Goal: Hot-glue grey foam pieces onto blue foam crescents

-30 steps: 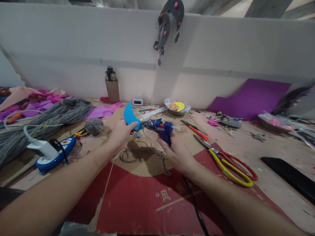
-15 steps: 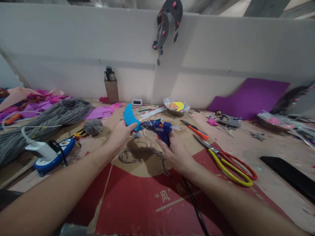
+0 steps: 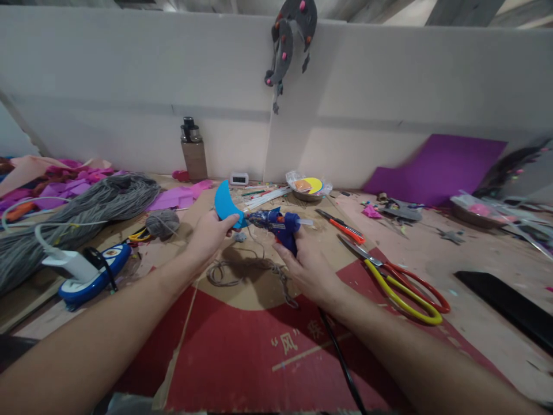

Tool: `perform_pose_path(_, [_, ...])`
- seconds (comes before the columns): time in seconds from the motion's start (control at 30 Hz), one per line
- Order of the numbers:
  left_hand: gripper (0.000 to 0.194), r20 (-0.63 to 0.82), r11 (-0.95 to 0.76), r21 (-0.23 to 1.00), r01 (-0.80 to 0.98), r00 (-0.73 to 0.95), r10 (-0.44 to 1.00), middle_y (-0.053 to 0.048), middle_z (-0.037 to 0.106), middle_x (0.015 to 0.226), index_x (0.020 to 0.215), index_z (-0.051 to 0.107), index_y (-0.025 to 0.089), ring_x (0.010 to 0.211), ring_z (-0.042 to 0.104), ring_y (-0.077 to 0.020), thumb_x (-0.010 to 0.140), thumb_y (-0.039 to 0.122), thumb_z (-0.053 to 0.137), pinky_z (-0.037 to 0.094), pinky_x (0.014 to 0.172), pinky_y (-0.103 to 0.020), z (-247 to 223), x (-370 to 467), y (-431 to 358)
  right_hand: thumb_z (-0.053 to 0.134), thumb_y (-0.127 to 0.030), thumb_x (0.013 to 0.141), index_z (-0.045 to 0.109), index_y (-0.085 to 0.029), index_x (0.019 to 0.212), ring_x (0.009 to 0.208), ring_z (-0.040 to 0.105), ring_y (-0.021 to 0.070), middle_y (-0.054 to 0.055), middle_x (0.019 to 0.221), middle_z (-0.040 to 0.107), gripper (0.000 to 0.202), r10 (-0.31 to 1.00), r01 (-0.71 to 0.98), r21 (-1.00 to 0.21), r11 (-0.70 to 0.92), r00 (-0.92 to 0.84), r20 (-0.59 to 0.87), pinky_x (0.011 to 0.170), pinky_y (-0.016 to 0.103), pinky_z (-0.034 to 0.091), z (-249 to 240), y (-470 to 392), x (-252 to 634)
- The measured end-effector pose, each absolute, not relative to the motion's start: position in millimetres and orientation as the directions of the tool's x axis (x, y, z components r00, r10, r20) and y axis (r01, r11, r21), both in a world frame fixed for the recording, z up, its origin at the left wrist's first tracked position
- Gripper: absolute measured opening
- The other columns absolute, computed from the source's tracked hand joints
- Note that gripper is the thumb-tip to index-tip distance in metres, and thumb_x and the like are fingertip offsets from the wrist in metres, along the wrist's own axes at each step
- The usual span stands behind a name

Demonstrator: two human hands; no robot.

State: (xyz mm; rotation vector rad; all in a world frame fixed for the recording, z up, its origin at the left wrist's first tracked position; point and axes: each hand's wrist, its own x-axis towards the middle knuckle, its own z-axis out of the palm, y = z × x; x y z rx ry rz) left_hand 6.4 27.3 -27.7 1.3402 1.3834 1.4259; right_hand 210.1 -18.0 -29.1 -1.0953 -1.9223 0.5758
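My left hand (image 3: 215, 231) pinches the lower end of a blue crescent-shaped piece (image 3: 226, 203) between thumb and fingers. Wrapped around the handle of a dark blue hot glue gun (image 3: 281, 225) is my right hand (image 3: 309, 265). The gun's nozzle points left, at the crescent's lower tip; whether they touch is too small to tell. A clear glue stick (image 3: 306, 222) pokes out of its back end, and a black cord runs down from under my right hand. Grey yarn (image 3: 222, 274) lies in loose loops on the cardboard below, one strand rising toward the crescent.
Red-and-yellow-handled scissors (image 3: 401, 288) and an orange utility knife (image 3: 343, 226) lie to the right, near a black flat object (image 3: 505, 308). On the left are a blue power strip (image 3: 93, 282), a yarn ball (image 3: 162, 223) and a grey skein (image 3: 99, 204). A dish (image 3: 309, 196) stands behind.
Both hands keep their holds on the crescent and the glue gun. The whole view has shifted very slightly; otherwise hardly anything differs.
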Motion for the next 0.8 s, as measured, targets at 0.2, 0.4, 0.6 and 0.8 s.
perform_pose_path(0.2, [0.020, 0.221, -0.192, 0.969, 0.157, -0.194, 0.956, -0.003, 0.063, 0.060, 0.067, 0.061, 0.014, 0.051, 0.052, -0.0111, 0.070, 0.033, 0.066, 0.039, 0.050, -0.024, -25.3, 5.8, 25.3, 0.046, -0.030, 0.091, 0.044, -0.016, 0.130, 0.107, 0.061, 0.0260, 0.015, 0.122, 0.062, 0.041, 0.857, 0.487, -0.706, 0.515, -0.275, 0.435, 0.093, 0.043, 0.048, -29.4, -18.7, 209.8])
perform_pose_path(0.4, [0.017, 0.243, -0.217, 0.966, 0.139, -0.212, 0.946, -0.003, 0.065, 0.061, 0.068, 0.062, 0.015, 0.052, 0.053, -0.0118, 0.070, 0.031, 0.065, 0.040, 0.051, -0.024, -24.6, 1.4, 28.3, 0.045, -0.029, 0.092, 0.044, -0.017, 0.129, 0.107, 0.062, 0.0259, 0.014, 0.115, 0.065, 0.040, 0.861, 0.499, -0.701, 0.509, -0.280, 0.425, 0.092, 0.042, 0.048, -27.5, -20.8, 209.5])
perform_pose_path(0.6, [0.017, 0.232, -0.220, 0.972, 0.077, -0.230, 0.945, -0.002, 0.064, 0.059, 0.066, 0.061, 0.015, 0.051, 0.053, -0.0113, 0.068, 0.031, 0.067, 0.039, 0.050, -0.023, -23.8, 0.8, 30.4, 0.044, -0.030, 0.091, 0.045, -0.018, 0.127, 0.105, 0.063, 0.0260, 0.014, 0.117, 0.064, 0.038, 0.863, 0.515, -0.692, 0.506, -0.288, 0.416, 0.089, 0.041, 0.050, -27.9, -21.4, 210.1])
perform_pose_path(0.8, [0.017, 0.230, -0.213, 0.972, 0.103, -0.213, 0.949, -0.003, 0.064, 0.059, 0.066, 0.062, 0.015, 0.051, 0.052, -0.0112, 0.068, 0.031, 0.066, 0.039, 0.050, -0.024, -26.5, 0.7, 29.7, 0.045, -0.029, 0.091, 0.045, -0.017, 0.128, 0.099, 0.064, 0.0257, 0.014, 0.115, 0.065, 0.039, 0.858, 0.518, -0.685, 0.513, -0.287, 0.425, 0.089, 0.043, 0.049, -29.6, -20.2, 210.6])
